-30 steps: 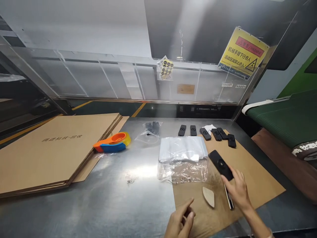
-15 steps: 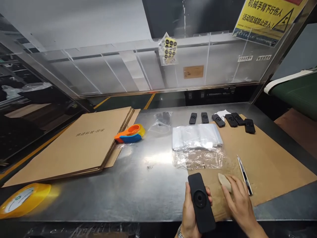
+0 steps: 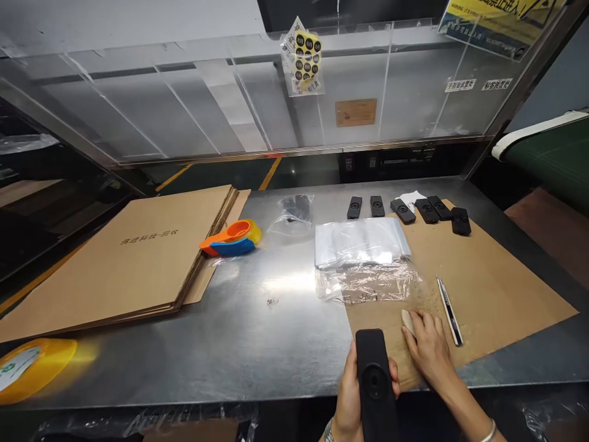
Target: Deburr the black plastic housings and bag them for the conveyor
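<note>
My left hand (image 3: 348, 393) is wrapped round a long black remote-like device (image 3: 376, 402), with a round recessed dial facing up. It is held above the front edge of the table, its lower end near the bottom of the view. To its right, my right hand (image 3: 430, 347) rests on the brown cardboard sheet (image 3: 501, 294), fingers closed over a small beige eraser-like piece (image 3: 407, 320). Most of that piece is hidden under the fingers. A utility knife (image 3: 449, 312) lies just right of my right hand. Clear plastic bags (image 3: 361, 242) lie stacked beyond both hands.
Several similar black devices (image 3: 403, 211) lie along the back right. On the left are flattened cartons (image 3: 161, 258), an orange-and-blue tape dispenser (image 3: 232, 239) and a yellow tape roll (image 3: 41, 368). A bagged dark item (image 3: 297, 212) lies behind. A clear panel (image 3: 257, 104) crosses above.
The view has tilted down slightly. The black device stands straighter and lower in view, still in my left hand. My right fingers have closed more tightly over the beige piece.
</note>
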A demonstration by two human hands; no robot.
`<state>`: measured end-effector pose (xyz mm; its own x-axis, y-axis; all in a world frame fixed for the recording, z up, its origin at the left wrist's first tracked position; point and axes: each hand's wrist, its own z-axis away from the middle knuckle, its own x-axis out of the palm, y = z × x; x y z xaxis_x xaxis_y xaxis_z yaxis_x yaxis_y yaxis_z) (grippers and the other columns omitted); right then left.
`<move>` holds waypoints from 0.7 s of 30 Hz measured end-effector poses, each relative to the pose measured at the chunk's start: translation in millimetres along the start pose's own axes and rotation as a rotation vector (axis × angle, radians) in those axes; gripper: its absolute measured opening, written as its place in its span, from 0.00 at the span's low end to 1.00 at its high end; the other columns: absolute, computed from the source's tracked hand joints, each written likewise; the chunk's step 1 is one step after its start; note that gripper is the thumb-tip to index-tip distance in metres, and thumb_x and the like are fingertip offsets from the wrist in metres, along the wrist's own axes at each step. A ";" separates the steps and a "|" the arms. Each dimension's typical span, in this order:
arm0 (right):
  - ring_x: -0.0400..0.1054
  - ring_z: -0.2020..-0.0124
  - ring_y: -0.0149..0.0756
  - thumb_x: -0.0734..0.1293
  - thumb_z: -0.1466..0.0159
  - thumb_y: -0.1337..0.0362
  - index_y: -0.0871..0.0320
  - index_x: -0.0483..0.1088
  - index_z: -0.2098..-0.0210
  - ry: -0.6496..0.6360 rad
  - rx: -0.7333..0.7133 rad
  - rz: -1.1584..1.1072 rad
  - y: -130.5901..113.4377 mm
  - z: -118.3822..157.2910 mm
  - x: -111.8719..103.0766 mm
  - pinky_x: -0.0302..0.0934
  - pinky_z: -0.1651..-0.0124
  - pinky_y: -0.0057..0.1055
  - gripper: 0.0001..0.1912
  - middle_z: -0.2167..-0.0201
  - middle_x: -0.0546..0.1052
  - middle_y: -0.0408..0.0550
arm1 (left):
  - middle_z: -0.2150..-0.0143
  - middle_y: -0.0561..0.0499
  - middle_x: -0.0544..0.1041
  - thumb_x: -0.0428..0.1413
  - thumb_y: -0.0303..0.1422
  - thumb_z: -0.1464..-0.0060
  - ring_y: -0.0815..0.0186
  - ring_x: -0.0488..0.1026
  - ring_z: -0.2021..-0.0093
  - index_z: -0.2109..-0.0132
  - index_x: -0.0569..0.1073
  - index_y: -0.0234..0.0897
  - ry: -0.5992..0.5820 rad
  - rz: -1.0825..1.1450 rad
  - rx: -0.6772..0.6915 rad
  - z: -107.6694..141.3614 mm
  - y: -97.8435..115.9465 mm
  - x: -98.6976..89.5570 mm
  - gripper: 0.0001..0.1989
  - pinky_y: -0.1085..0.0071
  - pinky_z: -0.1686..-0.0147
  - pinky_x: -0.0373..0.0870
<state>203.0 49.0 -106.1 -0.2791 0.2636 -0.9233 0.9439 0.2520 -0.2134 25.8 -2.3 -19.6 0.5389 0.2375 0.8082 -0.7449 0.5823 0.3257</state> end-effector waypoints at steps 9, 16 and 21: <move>0.59 0.57 0.48 0.56 0.36 0.61 0.62 0.64 0.52 0.000 -0.002 -0.017 -1.7 0.8 -3.0 0.60 0.57 0.42 0.16 0.57 0.67 0.58 | 0.68 0.44 0.75 0.50 0.51 0.49 0.62 0.71 0.70 0.48 0.69 0.35 -0.218 -0.361 0.474 5.7 -12.3 -30.1 0.29 0.67 0.69 0.65; 0.60 0.57 0.46 0.57 0.36 0.62 0.63 0.64 0.52 -0.023 -0.005 -0.029 -3.2 -0.6 -7.3 0.60 0.56 0.41 0.16 0.58 0.67 0.57 | 0.63 0.39 0.76 0.57 0.52 0.57 0.52 0.71 0.62 0.50 0.73 0.36 -0.181 -0.593 0.565 12.7 -8.9 -43.4 0.31 0.58 0.59 0.65; 0.60 0.57 0.46 0.57 0.36 0.62 0.62 0.64 0.52 -0.018 -0.006 -0.036 -2.6 -0.7 -8.1 0.60 0.57 0.41 0.16 0.58 0.68 0.57 | 0.62 0.38 0.76 0.59 0.54 0.63 0.47 0.69 0.56 0.54 0.76 0.35 -0.115 -0.658 0.570 14.3 -4.0 -39.6 0.33 0.56 0.56 0.64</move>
<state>202.6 46.9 -97.9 -0.3097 0.2378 -0.9206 0.9322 0.2670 -0.2446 1.8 -25.1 -45.8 0.9081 -0.1078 0.4048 -0.3967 0.0889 0.9136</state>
